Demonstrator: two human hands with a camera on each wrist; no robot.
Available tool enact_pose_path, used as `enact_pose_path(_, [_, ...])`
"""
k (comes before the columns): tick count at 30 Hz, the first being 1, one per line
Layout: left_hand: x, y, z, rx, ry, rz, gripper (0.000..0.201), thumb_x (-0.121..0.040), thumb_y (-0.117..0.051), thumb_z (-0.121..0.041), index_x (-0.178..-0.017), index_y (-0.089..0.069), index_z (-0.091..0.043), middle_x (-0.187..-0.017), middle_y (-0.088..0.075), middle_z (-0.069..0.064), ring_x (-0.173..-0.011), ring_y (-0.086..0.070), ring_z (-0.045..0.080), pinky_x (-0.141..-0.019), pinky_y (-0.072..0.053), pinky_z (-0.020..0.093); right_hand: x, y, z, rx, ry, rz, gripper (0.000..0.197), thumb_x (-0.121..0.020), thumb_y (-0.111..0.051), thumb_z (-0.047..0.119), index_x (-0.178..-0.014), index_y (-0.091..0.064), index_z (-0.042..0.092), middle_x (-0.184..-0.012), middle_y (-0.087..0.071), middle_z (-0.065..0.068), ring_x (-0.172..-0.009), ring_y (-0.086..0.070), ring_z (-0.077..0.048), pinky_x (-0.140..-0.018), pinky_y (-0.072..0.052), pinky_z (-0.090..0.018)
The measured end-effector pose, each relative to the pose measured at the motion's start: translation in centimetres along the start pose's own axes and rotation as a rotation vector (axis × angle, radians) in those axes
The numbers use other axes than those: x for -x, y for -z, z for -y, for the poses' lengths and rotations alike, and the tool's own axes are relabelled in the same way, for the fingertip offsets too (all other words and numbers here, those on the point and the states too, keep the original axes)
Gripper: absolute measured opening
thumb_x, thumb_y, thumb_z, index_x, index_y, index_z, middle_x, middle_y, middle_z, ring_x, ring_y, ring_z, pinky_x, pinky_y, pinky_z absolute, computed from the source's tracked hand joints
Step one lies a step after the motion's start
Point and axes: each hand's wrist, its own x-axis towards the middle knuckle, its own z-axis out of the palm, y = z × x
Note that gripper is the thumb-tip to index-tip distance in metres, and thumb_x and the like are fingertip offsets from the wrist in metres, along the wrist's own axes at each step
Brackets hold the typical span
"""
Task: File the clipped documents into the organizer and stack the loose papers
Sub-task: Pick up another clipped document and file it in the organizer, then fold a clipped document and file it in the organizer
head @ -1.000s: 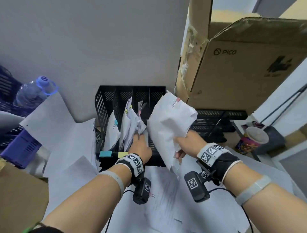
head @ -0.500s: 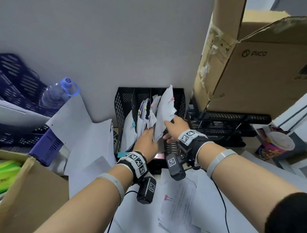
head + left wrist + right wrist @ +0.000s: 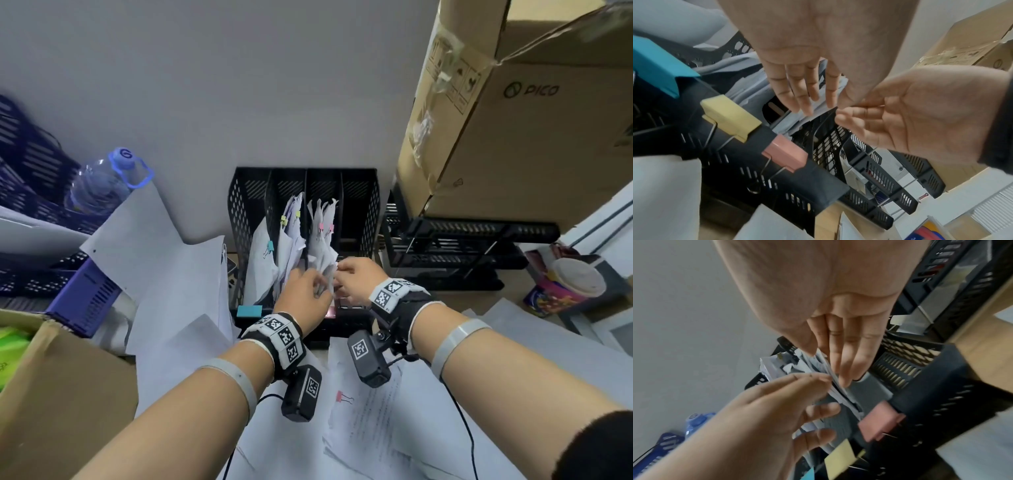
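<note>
Documents [image 3: 322,247] in right grip [image 3: 359,278] (organizer [image 3: 370,205])

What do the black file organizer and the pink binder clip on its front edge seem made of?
Organizer: probably moulded plastic, matte black, judging by its regular perforated walls. Pink binder clip: likely painted metal, matte body, with bare wire handles.

The organizer [image 3: 245,212] is showing matt black perforated plastic. The clipped documents [image 3: 322,250] inside are looking like creased white paper, the loose papers [image 3: 164,270] on the left smoother. The yellow clip [image 3: 729,116] and pink clip [image 3: 785,155] are showing matt painted metal with shiny wire handles. The cardboard box [image 3: 534,154] is looking dull brown, and the bottle [image 3: 99,186] is gleaming as clear plastic.
</note>
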Motion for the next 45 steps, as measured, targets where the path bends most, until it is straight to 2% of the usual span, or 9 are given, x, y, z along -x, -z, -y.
enact_pose_path(6, [0.7, -5.8, -1.9, 0.171, 0.042, 0.272, 0.012, -0.085, -0.058, -0.032, -0.078, -0.063, -0.024, -0.077, -0.071, -0.002, -0.076, -0.073, 0.022, -0.074, -0.06, 0.037, 3.0, 3.6, -7.7, -0.006, -0.224, 0.034, 0.016, -0.097, -0.047, 0.012, -0.094, -0.064, 0.011, -0.075, -0.063, -0.005, -0.062, -0.062, -0.019, -0.056, -0.048, -0.025])
enact_pose_path(12, [2.2, -14.9, -3.0, 0.134, 0.159, 0.537, 0.016, -0.087, -0.065, -0.019, -0.103, -0.064, -0.018, -0.089, -0.069, 0.002, -0.079, -0.068, 0.017, -0.082, -0.058, 0.035, 6.5, 10.4, -20.1, 0.283, -0.446, -0.102, 0.027, -0.091, -0.054, 0.016, -0.111, -0.068, 0.006, -0.115, -0.066, -0.012, -0.102, -0.062, -0.027, -0.085, -0.051, -0.03])
enact_pose_path(18, [3.2, -21.5, -3.2, -0.113, 0.248, 0.606, 0.054, -0.085, -0.067, -0.028, -0.133, -0.045, -0.013, -0.123, -0.065, 0.01, -0.113, -0.062, 0.028, -0.093, -0.048, 0.03, 9.7, 15.2, -28.5, 0.31, -0.789, -0.199, 0.071, -0.08, -0.059, 0.026, -0.142, -0.028, 0.008, -0.14, -0.044, -0.018, -0.121, -0.053, -0.036, -0.101, -0.046, -0.041])
enact_pose_path(25, [4.4, -24.0, -4.6, -0.312, 0.238, 0.495, 0.038, -0.089, -0.058, -0.016, -0.126, -0.053, -0.007, -0.122, -0.064, 0.014, -0.115, -0.059, 0.032, -0.097, -0.047, 0.034, 9.8, 17.3, -32.6, 0.252, -0.564, -0.126, 0.033, -0.07, -0.061, 0.031, -0.096, -0.059, 0.01, -0.089, -0.061, -0.005, -0.087, -0.063, -0.026, -0.057, -0.039, -0.023])
enact_pose_path(28, [4.4, -23.8, -5.3, -0.422, 0.208, 0.525, 0.03, -0.085, -0.058, -0.023, -0.108, -0.064, -0.006, -0.115, -0.065, 0.02, -0.109, -0.06, 0.034, -0.092, -0.05, 0.035, 9.9, 17.8, -32.4, 0.254, -0.482, -0.146, 0.02, -0.079, -0.062, 0.024, -0.095, -0.056, 0.015, -0.088, -0.059, 0.0, -0.087, -0.058, -0.024, -0.068, -0.039, -0.025])
enact_pose_path(31, [4.5, -23.8, -6.6, -0.502, 0.212, 0.555, 0.041, -0.088, -0.059, -0.036, -0.121, -0.061, -0.01, -0.125, -0.056, 0.02, -0.117, -0.054, 0.032, -0.102, -0.046, 0.038, 10.1, 18.2, -31.4, 0.251, -0.395, -0.203, 0.018, -0.084, -0.058, 0.018, -0.101, -0.057, 0.021, -0.085, -0.057, 0.005, -0.082, -0.054, -0.02, -0.069, -0.038, -0.023])
enact_pose_path(35, [5.0, -23.9, -9.9, 0.091, 0.322, 0.546, 0.078, -0.083, -0.067, -0.056, -0.148, -0.038, -0.023, -0.139, -0.053, 0.009, -0.122, -0.056, 0.025, -0.101, -0.05, 0.038, 10.8, 17.9, -28.6, 0.17, -0.184, -0.142, 0.051, -0.088, -0.055, 0.016, -0.135, -0.047, 0.034, -0.097, -0.061, 0.014, -0.088, -0.054, -0.013, -0.076, -0.04, -0.02])
enact_pose_path(38, [5.0, -23.8, -12.8, 0.459, 0.484, 0.549, 0.07, -0.082, -0.064, -0.062, -0.137, -0.05, -0.02, -0.132, -0.06, 0.004, -0.111, -0.065, 0.025, -0.085, -0.059, 0.039, 11.9, 16.9, -26.8, 0.134, -0.081, -0.002, 0.062, -0.09, -0.057, 0.023, -0.143, -0.035, 0.045, -0.119, -0.053, 0.02, -0.104, -0.057, -0.011, -0.086, -0.042, -0.02])
enact_pose_path(45, [4.8, -22.7, -13.4, 0.558, 0.49, 0.372, 0.022, -0.098, -0.048, -0.005, -0.109, -0.063, 0.007, -0.107, -0.07, 0.029, -0.096, -0.071, 0.042, -0.086, -0.058, 0.052, 12.7, 15.9, -27.1, -0.007, -0.063, 0.102, 0.067, -0.073, -0.07, 0.042, -0.135, -0.043, 0.047, -0.113, -0.06, 0.003, -0.092, -0.066, -0.019, -0.083, -0.06, -0.042])
